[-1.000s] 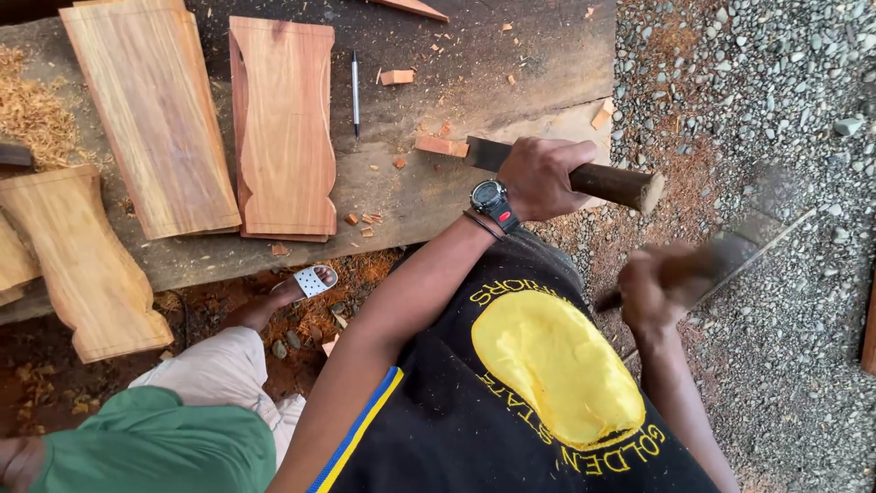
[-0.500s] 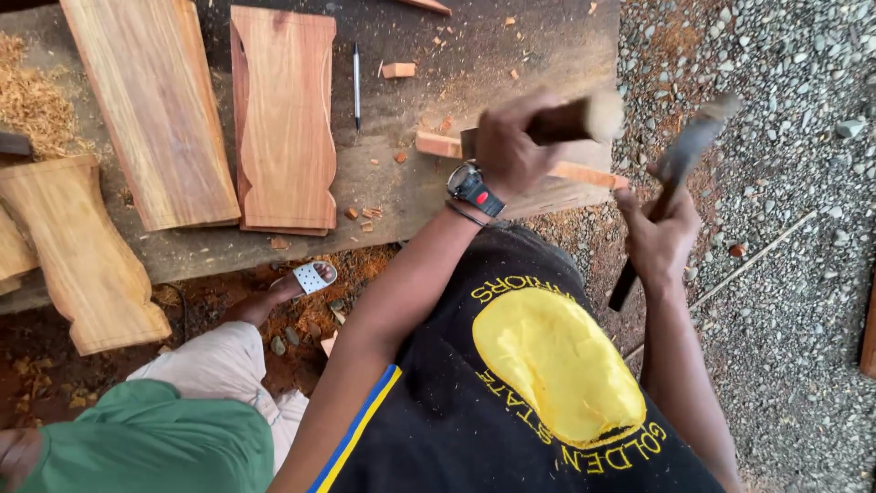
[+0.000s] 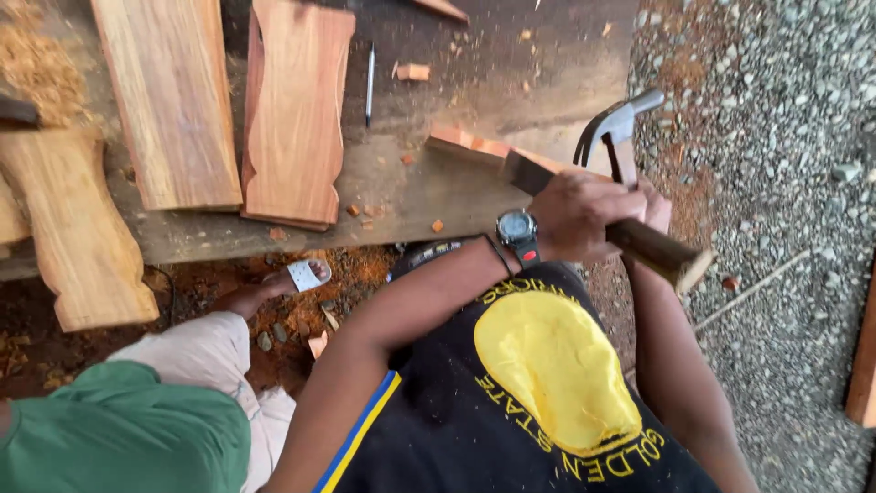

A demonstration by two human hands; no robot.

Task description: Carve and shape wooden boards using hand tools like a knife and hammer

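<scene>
Hammer (image 3: 619, 128) has swung down beside chisel (image 3: 602, 219) in left grip (image 3: 579, 215).

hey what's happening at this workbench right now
A person in a black shirt is working at a rough wooden bench. Their left hand, with a wristwatch, grips a wooden-handled chisel set against a small reddish wood strip. Their right hand holds a claw hammer just above the chisel. Several shaped planks, a pen and wood chips lie on the bench. Another person in a green top sits at lower left.
</scene>
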